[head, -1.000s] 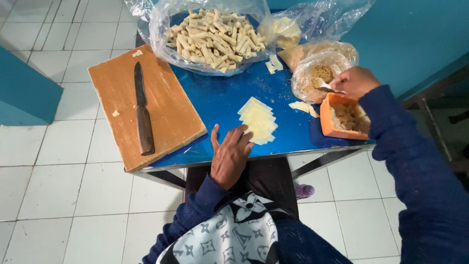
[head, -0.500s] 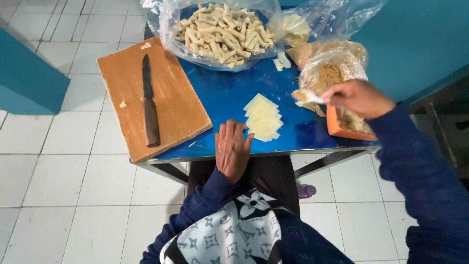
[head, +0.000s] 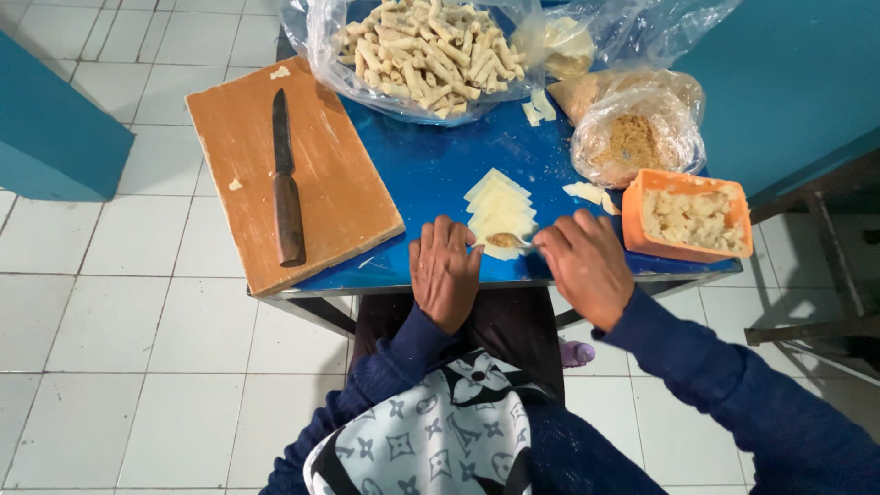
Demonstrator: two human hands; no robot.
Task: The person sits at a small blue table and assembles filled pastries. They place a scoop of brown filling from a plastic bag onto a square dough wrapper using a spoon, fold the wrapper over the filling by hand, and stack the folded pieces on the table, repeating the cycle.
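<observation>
Right hand [head: 587, 266] pinches spoon [head: 524, 242], brown filling on pale square wrapper stack [head: 500, 213]; left hand [head: 445, 270] flat, fingers spread, touching stack.

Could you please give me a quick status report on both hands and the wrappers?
Left hand flat on blue table beside wrapper stack. Right hand holds spoon, filling on front wrapper. Nothing in the way.

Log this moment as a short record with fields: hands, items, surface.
left hand: flat on the table edge, beside the stack of pale wrappers
right hand: holds a spoon of brown filling over the nearest wrapper
cutting board: wooden, a knife lying on it
orange tub: right of the wrappers
bag of rolls: far edge
table: blue
</observation>
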